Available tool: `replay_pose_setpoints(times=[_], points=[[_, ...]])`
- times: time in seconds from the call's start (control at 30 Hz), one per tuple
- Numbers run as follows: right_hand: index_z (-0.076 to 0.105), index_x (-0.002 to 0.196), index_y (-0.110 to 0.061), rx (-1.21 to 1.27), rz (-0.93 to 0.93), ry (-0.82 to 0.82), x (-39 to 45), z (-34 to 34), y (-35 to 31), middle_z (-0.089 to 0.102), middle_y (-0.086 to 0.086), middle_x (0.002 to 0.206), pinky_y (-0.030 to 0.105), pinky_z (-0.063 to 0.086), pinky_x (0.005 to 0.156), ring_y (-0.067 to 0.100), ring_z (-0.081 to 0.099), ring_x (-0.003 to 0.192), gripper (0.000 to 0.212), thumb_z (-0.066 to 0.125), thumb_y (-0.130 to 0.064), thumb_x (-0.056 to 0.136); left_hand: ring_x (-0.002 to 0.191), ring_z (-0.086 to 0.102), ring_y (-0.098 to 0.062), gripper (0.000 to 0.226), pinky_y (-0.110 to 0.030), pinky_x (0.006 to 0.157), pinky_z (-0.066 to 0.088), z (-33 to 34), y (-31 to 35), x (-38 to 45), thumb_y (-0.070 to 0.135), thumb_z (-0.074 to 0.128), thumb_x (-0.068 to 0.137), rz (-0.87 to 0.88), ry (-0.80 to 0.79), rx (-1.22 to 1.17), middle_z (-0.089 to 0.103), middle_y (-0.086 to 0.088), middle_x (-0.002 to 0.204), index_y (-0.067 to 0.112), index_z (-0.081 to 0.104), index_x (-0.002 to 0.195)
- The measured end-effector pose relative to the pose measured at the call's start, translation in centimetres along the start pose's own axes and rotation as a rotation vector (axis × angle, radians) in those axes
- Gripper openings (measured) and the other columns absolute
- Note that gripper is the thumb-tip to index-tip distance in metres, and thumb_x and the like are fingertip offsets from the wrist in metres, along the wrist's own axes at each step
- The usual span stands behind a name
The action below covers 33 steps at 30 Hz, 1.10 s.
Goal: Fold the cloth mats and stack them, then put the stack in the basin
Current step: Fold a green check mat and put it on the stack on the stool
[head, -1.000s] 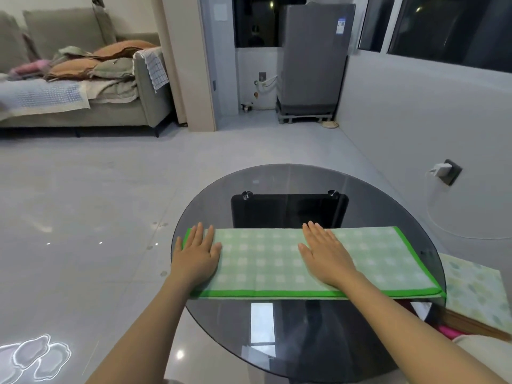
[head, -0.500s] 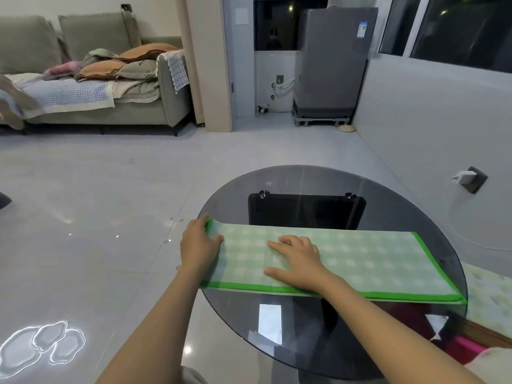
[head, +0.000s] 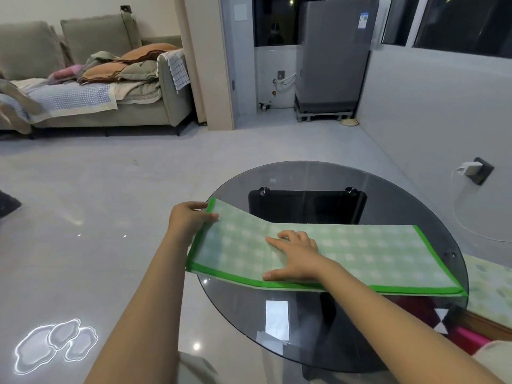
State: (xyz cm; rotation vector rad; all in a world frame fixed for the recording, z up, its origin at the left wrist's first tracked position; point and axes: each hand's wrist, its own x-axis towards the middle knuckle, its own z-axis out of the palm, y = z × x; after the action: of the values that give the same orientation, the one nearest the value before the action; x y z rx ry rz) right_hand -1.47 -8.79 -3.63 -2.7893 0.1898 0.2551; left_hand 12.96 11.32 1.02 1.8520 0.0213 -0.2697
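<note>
A pale green checked cloth mat (head: 368, 254) with a bright green border lies folded into a long strip across the round glass table (head: 318, 176). My left hand (head: 188, 217) grips the strip's left end and holds it lifted off the glass. My right hand (head: 295, 254) presses flat on the strip's middle, fingers spread. A second pale patterned mat (head: 493, 289) lies on a wooden surface at the right edge. The pink shape (head: 468, 338) under the glass at lower right is too hidden to identify as the basin.
The table's black base (head: 304, 205) shows through the glass. A wall with a plugged-in socket (head: 478, 170) runs along the right. Tiled floor (head: 110, 217) spreads to the left, with a sofa (head: 97, 87) and a grey appliance (head: 332, 59) at the far side.
My left hand went from lying flat on the strip's left end to gripping and raising it. My right hand slid from right of centre to the middle and stays pressed there.
</note>
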Motion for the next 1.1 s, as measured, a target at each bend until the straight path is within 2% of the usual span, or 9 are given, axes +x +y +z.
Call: replay_pose_setpoints(times=[0.07, 0.2, 0.3, 0.37, 0.5, 0.67, 0.73, 0.9, 1.1], points=[[0.019, 0.147, -0.037, -0.005, -0.010, 0.019, -0.2, 0.1, 0.0, 0.016, -0.002, 0.153, 0.038, 0.012, 0.113, 0.024, 0.012, 0.139, 0.093, 0.062, -0.069, 0.071, 0.065, 0.065, -0.021, 0.031, -0.021, 0.053, 0.052, -0.2, 1.1, -0.2, 0.004, 0.078, 0.071, -0.017, -0.088, -0.032, 0.070, -0.012, 0.089, 0.009, 0.069, 0.101], [0.022, 0.148, -0.033, 0.173, -0.060, 0.035, -1.2, 0.0, 1.1, 0.019, -0.003, 0.155, 0.035, 0.012, 0.116, 0.019, 0.011, 0.141, 0.090, 0.067, -0.059, 0.074, 0.064, 0.065, -0.021, 0.015, -0.032, 0.070, 0.057, 0.5, 2.9, -0.6, 0.013, 0.072, 0.080, -0.074, -0.295, -0.131, 0.070, -0.008, 0.077, 0.007, 0.070, 0.093], [0.031, 0.145, -0.032, 0.469, -0.016, 0.114, -2.6, -1.0, 2.7, 0.033, -0.001, 0.146, 0.027, 0.022, 0.112, 0.013, 0.024, 0.138, 0.082, 0.071, -0.048, 0.076, 0.062, 0.042, -0.022, 0.023, -0.029, 0.063, 0.040, 2.2, 4.0, -1.0, 0.026, 0.070, 0.080, -0.121, -0.383, -0.193, 0.052, -0.009, 0.078, 0.005, 0.064, 0.087], [0.041, 0.139, -0.032, 0.593, 0.016, 0.197, -3.6, -2.0, 4.0, 0.043, -0.004, 0.137, 0.021, 0.030, 0.105, 0.010, 0.037, 0.130, 0.069, 0.071, -0.045, 0.077, 0.061, 0.039, -0.020, 0.023, -0.027, 0.061, 0.037, 4.0, 4.9, -1.4, 0.027, 0.068, 0.083, -0.108, -0.405, -0.235, 0.049, -0.009, 0.073, 0.005, 0.062, 0.081], [0.055, 0.122, -0.034, 0.760, 0.070, 0.279, -5.6, -4.6, 6.8, 0.061, -0.009, 0.113, 0.018, 0.048, 0.079, 0.007, 0.059, 0.097, 0.040, 0.065, -0.040, 0.084, 0.063, 0.058, -0.019, 0.018, -0.023, 0.059, 0.053, 8.4, 6.3, -3.4, 0.022, 0.068, 0.085, -0.053, -0.427, -0.289, 0.062, -0.010, 0.075, 0.005, 0.065, 0.086], [0.060, 0.114, -0.026, 0.963, 0.154, 0.309, -7.5, -5.5, 9.9, 0.069, 0.000, 0.102, 0.024, 0.052, 0.076, 0.008, 0.067, 0.081, 0.027, 0.060, -0.035, 0.089, 0.047, 0.058, -0.010, 0.016, -0.021, 0.053, 0.050, 13.8, 6.1, -5.5, 0.017, 0.070, 0.083, -0.030, -0.454, -0.280, 0.065, -0.001, 0.058, 0.003, 0.066, 0.091], [0.060, 0.115, -0.022, 0.990, 0.187, 0.293, -7.9, -5.5, 10.4, 0.070, 0.000, 0.099, 0.020, 0.051, 0.070, 0.010, 0.066, 0.078, 0.029, 0.057, -0.036, 0.090, 0.044, 0.059, -0.008, 0.016, -0.023, 0.058, 0.050, 15.6, 5.6, -6.1, 0.016, 0.072, 0.081, -0.033, -0.440, -0.256, 0.066, -0.001, 0.060, 0.005, 0.068, 0.092], [0.060, 0.107, -0.022, 0.988, 0.224, 0.212, -8.1, -5.2, 10.8, 0.069, 0.001, 0.094, 0.018, 0.049, 0.061, 0.012, 0.063, 0.072, 0.023, 0.053, -0.039, 0.093, 0.064, 0.067, -0.017, 0.025, -0.024, 0.057, 0.052, 19.4, 3.5, -6.5, 0.018, 0.078, 0.076, -0.035, -0.382, -0.160, 0.070, -0.009, 0.081, 0.007, 0.068, 0.095], [0.060, 0.111, -0.018, 0.852, 0.263, 0.159, -8.2, -4.9, 10.8, 0.070, 0.001, 0.092, 0.018, 0.045, 0.051, 0.010, 0.061, 0.062, 0.031, 0.050, -0.041, 0.094, 0.061, 0.063, -0.017, 0.027, -0.025, 0.053, 0.053, 22.1, 1.2, -6.8, 0.015, 0.079, 0.076, -0.026, -0.380, -0.037, 0.067, -0.012, 0.082, 0.003, 0.066, 0.096]])
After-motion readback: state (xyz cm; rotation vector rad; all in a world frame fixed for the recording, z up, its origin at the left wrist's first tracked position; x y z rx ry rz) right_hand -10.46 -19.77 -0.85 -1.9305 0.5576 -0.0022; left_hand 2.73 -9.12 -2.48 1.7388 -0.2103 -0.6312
